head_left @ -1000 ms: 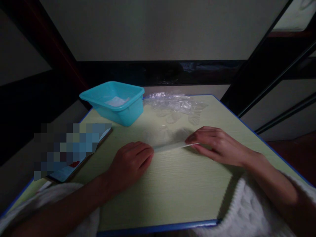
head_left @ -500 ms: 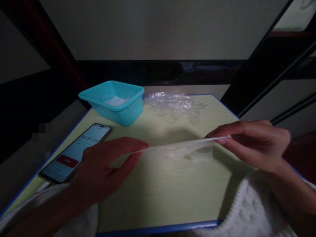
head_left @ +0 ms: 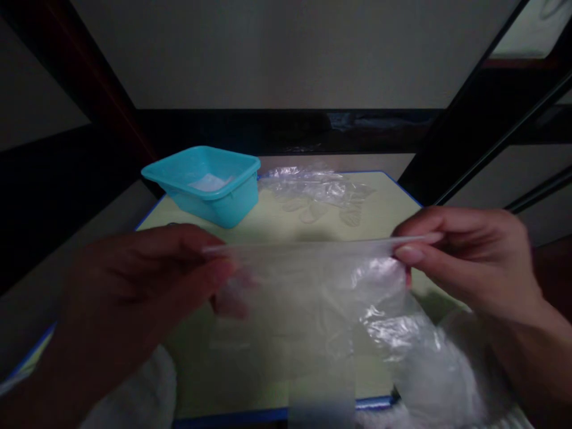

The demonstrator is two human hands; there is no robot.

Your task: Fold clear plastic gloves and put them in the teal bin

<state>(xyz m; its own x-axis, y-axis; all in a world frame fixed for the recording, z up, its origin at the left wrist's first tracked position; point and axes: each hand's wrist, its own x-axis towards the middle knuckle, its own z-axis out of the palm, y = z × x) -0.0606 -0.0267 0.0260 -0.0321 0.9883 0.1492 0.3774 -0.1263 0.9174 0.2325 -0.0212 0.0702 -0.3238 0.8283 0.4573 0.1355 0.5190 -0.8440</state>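
A clear disposable plastic glove (head_left: 308, 298) hangs between my hands, its straight cuff edge stretched level at the top. My left hand (head_left: 147, 298) pinches the left end of that edge between thumb and fingers. At the right end, my right hand (head_left: 465, 256) grips the edge the same way. The film hangs down toward me in loose, shiny folds, its lower parts blurred. Behind it, a pile of similar clear plastic gloves (head_left: 322, 187) lies at the far side of the table.
A turquoise plastic basin (head_left: 235, 202) with something white inside stands at the table's back left. The pale wood-grain table (head_left: 268, 223) has a blue edge. A light panel (head_left: 290, 53) with a dark lower frame rises behind it.
Both hands have risen and come nearer, and the glove has tipped from nearly edge-on to hanging face toward me. My left hand now covers nearly all of the phone.
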